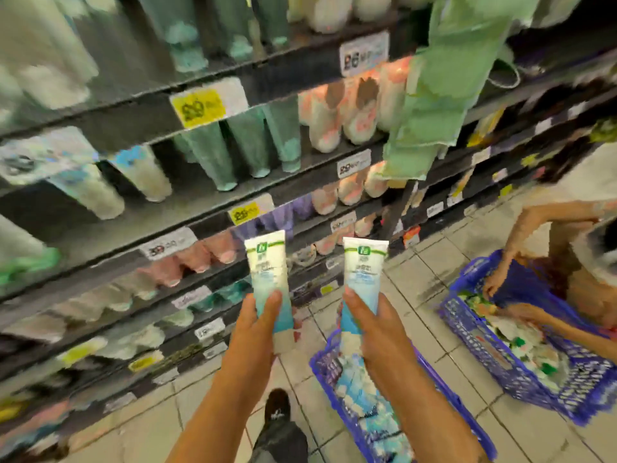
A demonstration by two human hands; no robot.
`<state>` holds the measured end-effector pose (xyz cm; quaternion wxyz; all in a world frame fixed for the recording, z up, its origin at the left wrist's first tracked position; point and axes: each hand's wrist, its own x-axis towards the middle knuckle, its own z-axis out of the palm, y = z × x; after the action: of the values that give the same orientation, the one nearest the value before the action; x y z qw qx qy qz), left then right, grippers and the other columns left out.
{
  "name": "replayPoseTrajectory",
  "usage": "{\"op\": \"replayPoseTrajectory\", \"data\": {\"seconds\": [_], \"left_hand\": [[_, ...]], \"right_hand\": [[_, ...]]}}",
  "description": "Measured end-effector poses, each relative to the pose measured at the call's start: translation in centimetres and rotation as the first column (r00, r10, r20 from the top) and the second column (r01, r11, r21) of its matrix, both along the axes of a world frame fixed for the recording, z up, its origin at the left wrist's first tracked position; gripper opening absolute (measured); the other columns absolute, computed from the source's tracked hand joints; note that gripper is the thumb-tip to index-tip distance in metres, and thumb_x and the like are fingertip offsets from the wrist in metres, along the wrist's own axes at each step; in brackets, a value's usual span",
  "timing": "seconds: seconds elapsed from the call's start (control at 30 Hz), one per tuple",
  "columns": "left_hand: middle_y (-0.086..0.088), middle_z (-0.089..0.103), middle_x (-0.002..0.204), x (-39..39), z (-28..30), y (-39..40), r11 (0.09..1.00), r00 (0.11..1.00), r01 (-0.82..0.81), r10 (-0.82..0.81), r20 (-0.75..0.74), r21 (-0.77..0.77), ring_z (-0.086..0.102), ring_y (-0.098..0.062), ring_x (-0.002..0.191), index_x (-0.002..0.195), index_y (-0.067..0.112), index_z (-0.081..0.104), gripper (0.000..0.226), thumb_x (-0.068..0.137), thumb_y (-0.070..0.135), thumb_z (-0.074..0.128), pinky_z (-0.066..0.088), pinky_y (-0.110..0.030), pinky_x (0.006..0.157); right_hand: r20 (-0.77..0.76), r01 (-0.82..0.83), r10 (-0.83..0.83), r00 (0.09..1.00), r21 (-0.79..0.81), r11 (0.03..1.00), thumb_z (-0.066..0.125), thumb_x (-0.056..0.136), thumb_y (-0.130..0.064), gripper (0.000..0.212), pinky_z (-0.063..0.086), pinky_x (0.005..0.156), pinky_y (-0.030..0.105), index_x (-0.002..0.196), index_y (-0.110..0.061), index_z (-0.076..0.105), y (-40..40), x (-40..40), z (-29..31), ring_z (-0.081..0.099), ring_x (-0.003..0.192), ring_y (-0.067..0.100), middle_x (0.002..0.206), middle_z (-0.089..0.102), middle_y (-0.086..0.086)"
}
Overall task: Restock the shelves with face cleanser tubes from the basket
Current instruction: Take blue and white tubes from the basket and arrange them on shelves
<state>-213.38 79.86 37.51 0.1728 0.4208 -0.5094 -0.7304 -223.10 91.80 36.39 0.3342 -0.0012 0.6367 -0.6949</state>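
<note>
The left hand (258,324) and right hand (374,324) are each grasping one tube (268,279), fingers wrapped round. The basket (325,369) is looking far from emptied, so plenty of restocking is remaining.

Shop aisle: price-tagged shelves (213,202)
</note>
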Motion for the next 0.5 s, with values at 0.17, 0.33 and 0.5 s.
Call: {"op": "replayPoseTrajectory", "data": {"seconds": [0.17,0.33,0.5], "left_hand": [[-0.005,0.064,0.079,7.8,5.9,-1.1,0.978,0.972,-0.206,0.207,-0.109,0.020,0.064,-0.005,0.056,0.109,0.016,0.052,0.025,0.090,0.030,0.045,0.052,-0.020,0.047],[0.009,0.065,0.059,17.5,9.6,-2.5,0.907,0.888,-0.420,0.406,-0.215,-0.025,0.059,0.004,0.050,0.105,0.011,0.053,0.022,0.090,0.026,0.047,0.044,-0.013,0.043],[0.000,0.068,0.058,28.2,12.8,-4.7,0.802,0.727,-0.574,0.593,-0.346,0.167,0.063,-0.009,0.047,0.098,0.017,0.055,0.016,0.092,0.027,0.043,0.049,-0.022,0.040]], "right_hand": [[-0.065,-0.265,0.261,0.963,-0.080,0.961,0.064,0.078,-0.032,0.023,0.047,0.048,0.021,0.097,-0.020,0.060,-3.9,5.2,5.5,0.061,0.058,0.006,0.068,0.065,-0.005],[-0.127,-0.483,0.468,0.874,-0.147,0.863,0.062,0.073,-0.036,0.026,0.047,0.049,0.019,0.093,-0.019,0.060,-8.1,12.3,10.1,0.059,0.054,0.003,0.062,0.064,-0.006],[-0.191,-0.643,0.614,0.765,-0.182,0.744,0.063,0.064,-0.042,0.041,0.047,0.048,0.018,0.098,-0.018,0.061,-12.5,21.0,13.4,0.059,0.055,0.004,0.063,0.064,-0.006]]}}
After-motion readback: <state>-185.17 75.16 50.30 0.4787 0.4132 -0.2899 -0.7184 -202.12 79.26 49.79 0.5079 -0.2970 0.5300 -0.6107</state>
